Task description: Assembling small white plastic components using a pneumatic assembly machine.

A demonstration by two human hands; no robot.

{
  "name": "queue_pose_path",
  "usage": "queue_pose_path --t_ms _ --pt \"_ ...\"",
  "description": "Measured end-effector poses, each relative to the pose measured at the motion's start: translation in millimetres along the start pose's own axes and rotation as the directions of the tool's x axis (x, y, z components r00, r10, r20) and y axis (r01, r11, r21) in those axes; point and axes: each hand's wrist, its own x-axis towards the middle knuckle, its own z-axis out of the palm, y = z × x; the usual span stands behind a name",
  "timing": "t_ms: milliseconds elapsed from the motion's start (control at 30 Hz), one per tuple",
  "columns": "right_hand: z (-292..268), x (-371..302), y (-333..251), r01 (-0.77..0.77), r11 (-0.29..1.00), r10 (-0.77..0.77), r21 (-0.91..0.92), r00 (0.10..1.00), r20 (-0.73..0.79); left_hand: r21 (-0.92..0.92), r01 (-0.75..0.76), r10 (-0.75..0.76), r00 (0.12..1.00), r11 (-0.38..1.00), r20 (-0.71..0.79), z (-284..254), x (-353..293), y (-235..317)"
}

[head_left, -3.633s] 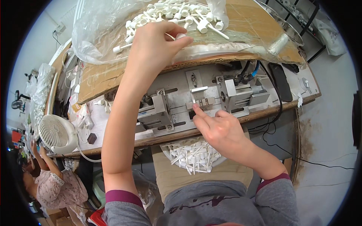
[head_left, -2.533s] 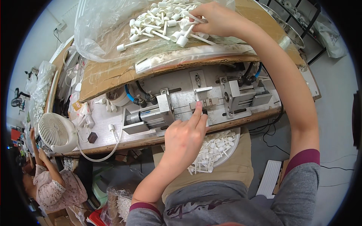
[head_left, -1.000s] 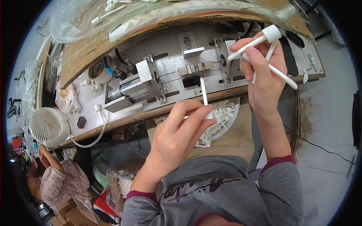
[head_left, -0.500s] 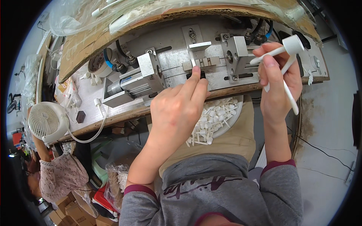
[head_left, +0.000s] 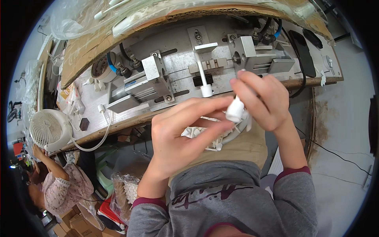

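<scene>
My right hand (head_left: 263, 102) grips a white plastic stick with a cylindrical cap-like head (head_left: 235, 110), held head-down over my lap. A second white stick seems to hang below those fingers, partly hidden. My left hand (head_left: 179, 132) is open, thumb and forefinger spread at the left side of that head; whether they touch it I cannot tell. Beyond the hands, another white stick with a cap-like head (head_left: 205, 90) lies in the metal jig (head_left: 211, 66), its head toward me. Under my hands a round white tray (head_left: 228, 139) of small white parts is mostly hidden.
Metal cylinder blocks (head_left: 156, 73) (head_left: 246, 53) flank the jig, with hoses attached. Cardboard (head_left: 87, 55) overhangs the bench's back. A white fan (head_left: 48, 127) stands at the left with its cable near the bench edge; a black phone (head_left: 303, 53) lies right. Another person (head_left: 65, 185) sits at left.
My left hand has drawn back from the jig toward me, and its fingers have spread. My right hand has come left and down with the white stick, bringing its head near my left fingers.
</scene>
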Motion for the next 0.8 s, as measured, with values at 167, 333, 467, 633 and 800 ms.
queue_pose_path --t_ms 167,333,467,633,800 --pt "5 9 -14 -0.083 0.993 0.084 0.088 0.996 -0.005 -0.119 0.035 -0.049 0.992 0.992 -0.118 7 -3 7" --pt "11 5 -6 -0.199 0.953 0.224 0.227 0.971 -0.087 0.309 -0.1 0.149 0.979 0.946 -0.139 0 -3 -2" --pt "1 1 -10 -0.503 0.416 0.716 0.757 0.695 0.068 0.729 -0.118 0.196 0.98 0.674 -0.022 -2 0 -21" --pt "-15 4 -22 -0.493 -0.236 0.771 0.837 0.429 0.47 0.88 -0.112 0.145 0.988 0.462 0.05 5 11 -23" --pt "-21 14 -31 -0.59 -0.324 0.712 0.739 0.363 0.602 0.894 -0.092 0.119 0.992 0.439 0.044 4 16 -20"
